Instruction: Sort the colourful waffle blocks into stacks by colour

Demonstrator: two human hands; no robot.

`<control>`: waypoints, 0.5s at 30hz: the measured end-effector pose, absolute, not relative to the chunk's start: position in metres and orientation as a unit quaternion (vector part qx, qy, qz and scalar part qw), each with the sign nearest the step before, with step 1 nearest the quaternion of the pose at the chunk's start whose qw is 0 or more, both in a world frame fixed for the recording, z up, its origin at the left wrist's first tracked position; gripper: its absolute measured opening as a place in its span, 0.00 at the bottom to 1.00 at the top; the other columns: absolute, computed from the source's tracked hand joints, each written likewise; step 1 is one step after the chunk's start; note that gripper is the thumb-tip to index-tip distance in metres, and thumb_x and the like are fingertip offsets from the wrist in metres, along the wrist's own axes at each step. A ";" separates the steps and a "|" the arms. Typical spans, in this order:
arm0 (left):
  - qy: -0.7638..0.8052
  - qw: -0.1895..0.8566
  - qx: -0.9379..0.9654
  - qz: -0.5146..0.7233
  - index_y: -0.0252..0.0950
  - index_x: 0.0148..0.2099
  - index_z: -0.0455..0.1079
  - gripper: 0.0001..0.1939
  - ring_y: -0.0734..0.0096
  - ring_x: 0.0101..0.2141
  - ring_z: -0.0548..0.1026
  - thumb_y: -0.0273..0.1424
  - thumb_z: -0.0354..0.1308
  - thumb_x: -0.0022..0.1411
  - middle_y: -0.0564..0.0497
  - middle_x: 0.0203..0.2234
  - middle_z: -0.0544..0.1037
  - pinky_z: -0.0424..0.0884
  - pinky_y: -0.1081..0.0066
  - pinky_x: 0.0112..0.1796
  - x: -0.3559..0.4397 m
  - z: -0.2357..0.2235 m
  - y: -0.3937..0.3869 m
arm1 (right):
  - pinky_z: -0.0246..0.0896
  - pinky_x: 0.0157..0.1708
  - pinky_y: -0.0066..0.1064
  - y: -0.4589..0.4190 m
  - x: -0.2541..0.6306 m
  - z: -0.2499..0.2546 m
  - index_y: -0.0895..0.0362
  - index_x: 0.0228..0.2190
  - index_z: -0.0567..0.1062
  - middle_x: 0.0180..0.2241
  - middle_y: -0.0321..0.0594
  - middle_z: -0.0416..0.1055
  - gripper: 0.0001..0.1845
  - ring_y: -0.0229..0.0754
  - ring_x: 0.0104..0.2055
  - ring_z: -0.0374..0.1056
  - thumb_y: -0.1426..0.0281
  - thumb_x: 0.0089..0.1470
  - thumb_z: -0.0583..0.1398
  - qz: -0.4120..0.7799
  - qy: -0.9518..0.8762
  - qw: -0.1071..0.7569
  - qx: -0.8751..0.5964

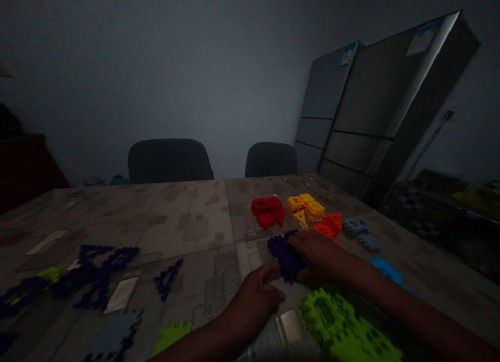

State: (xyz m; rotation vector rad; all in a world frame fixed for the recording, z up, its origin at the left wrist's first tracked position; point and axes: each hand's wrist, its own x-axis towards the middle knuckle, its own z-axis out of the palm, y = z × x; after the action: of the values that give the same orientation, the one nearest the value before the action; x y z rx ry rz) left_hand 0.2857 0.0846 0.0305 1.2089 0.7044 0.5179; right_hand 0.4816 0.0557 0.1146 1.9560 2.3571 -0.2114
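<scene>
My right hand [315, 252] is closed over the right side of a stack of dark purple interlocking tiles [284, 252] with notched edges. My left hand [258, 291] is just short of this stack, fingers loosely curled and apart, with nothing visible in it. Beneath my right forearm lies a pile of lime green interlocking tiles [344, 325], some with window cutouts. An orange pile [328, 225] sits directly behind my right hand. Farther back are red pieces [267, 211] and yellow pieces [307, 206]. My right fingertips are partly hidden.
Loose purple pieces [94, 271], a purple triangle [167, 279] and a grey tile [115, 331] lie to the left. Grey pieces [360, 232] and blue pieces [386, 269] are on the right. Two chairs [170, 159] stand behind the patterned table [187, 206]; a refrigerator [359, 107] stands back right.
</scene>
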 end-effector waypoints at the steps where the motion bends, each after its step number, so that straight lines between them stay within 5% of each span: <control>1: 0.325 0.734 0.547 0.237 0.28 0.57 0.70 0.36 0.69 0.27 0.68 0.31 0.62 0.42 0.47 0.33 0.77 0.57 0.71 0.28 0.284 0.031 0.084 | 0.63 0.45 0.42 0.054 0.482 0.117 0.60 0.48 0.74 0.49 0.56 0.75 0.30 0.60 0.49 0.71 0.68 0.43 0.73 -0.072 0.765 0.031 0.639; 4: 0.340 0.734 0.537 0.238 0.28 0.57 0.69 0.37 0.70 0.27 0.69 0.33 0.63 0.43 0.45 0.34 0.78 0.58 0.71 0.29 0.275 0.034 0.084 | 0.64 0.45 0.40 0.048 0.490 0.124 0.59 0.47 0.74 0.48 0.53 0.76 0.26 0.58 0.48 0.72 0.69 0.45 0.71 -0.081 0.759 -0.002 0.646; 9: 0.337 0.745 0.521 0.246 0.30 0.59 0.67 0.38 0.71 0.24 0.66 0.39 0.68 0.46 0.47 0.30 0.78 0.55 0.71 0.27 0.240 0.042 0.081 | 0.63 0.36 0.33 0.037 0.503 0.147 0.56 0.37 0.73 0.36 0.43 0.77 0.05 0.45 0.37 0.73 0.71 0.61 0.57 -0.070 0.745 -0.095 0.656; 15: 0.358 0.708 0.553 0.255 0.38 0.57 0.73 0.35 0.57 0.36 0.78 0.50 0.71 0.52 0.44 0.34 0.82 0.69 0.67 0.37 0.163 0.071 0.076 | 0.62 0.27 0.31 -0.034 0.473 0.153 0.52 0.24 0.70 0.24 0.34 0.70 0.23 0.40 0.27 0.68 0.52 0.65 0.56 -0.100 0.699 -0.352 0.615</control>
State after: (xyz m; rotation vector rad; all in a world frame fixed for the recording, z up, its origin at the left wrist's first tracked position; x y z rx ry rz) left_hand 0.1633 0.0760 0.0705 1.2282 0.7954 0.5662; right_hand 0.4731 -0.0344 0.1531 2.5365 2.8809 -0.4114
